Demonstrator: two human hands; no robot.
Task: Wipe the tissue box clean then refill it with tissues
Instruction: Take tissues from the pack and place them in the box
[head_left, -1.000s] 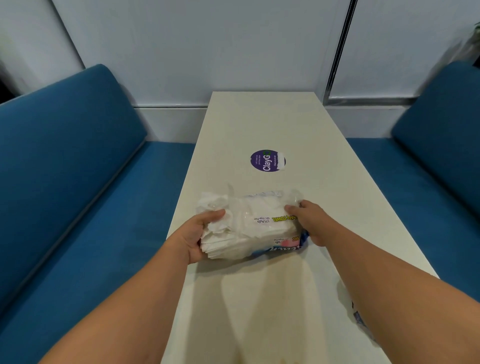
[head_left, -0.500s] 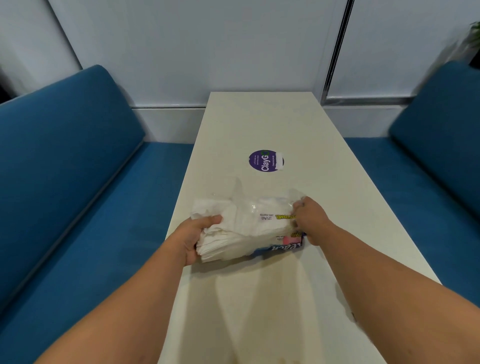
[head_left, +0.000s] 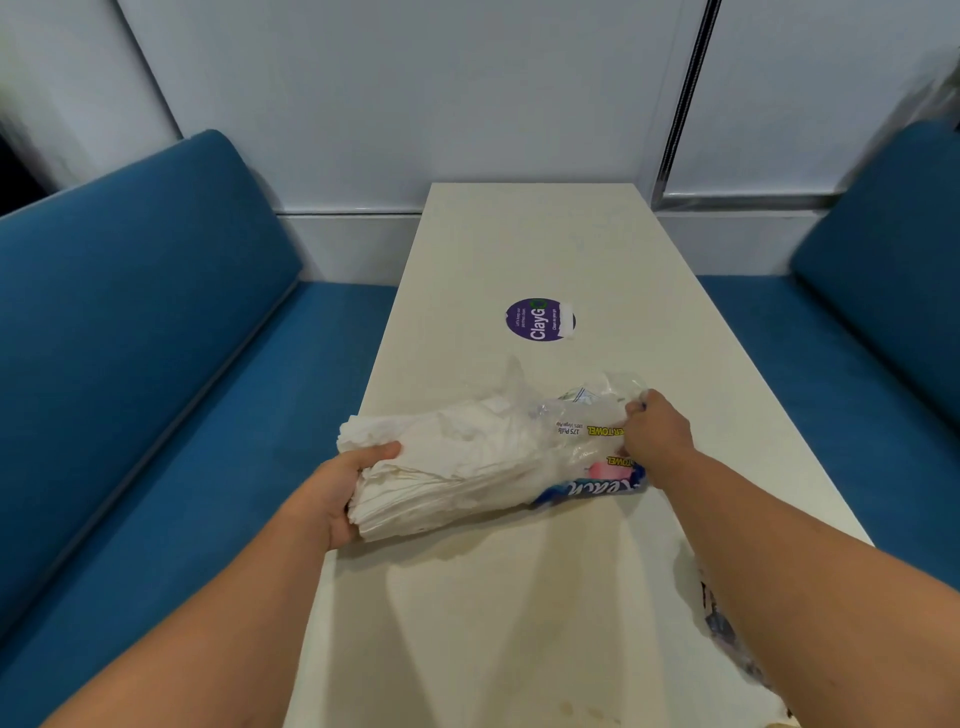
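A stack of white tissues (head_left: 457, 467) lies at the table's (head_left: 535, 623) centre, its left end bare, its right end inside a torn clear wrapper (head_left: 597, 447) with blue and yellow print. The left hand (head_left: 337, 488), at 9 o'clock of the stack, grips the bare end, thumb on top and fingers curled beneath. The right hand (head_left: 657, 439), at 3 o'clock, pinches the wrapper's end in curled fingers. At 12 o'clock sits a round purple sticker (head_left: 540, 319). Another plastic bag (head_left: 727, 629) lies at 5 o'clock, partly behind the right forearm. Blue benches (head_left: 130, 338) flank the table.
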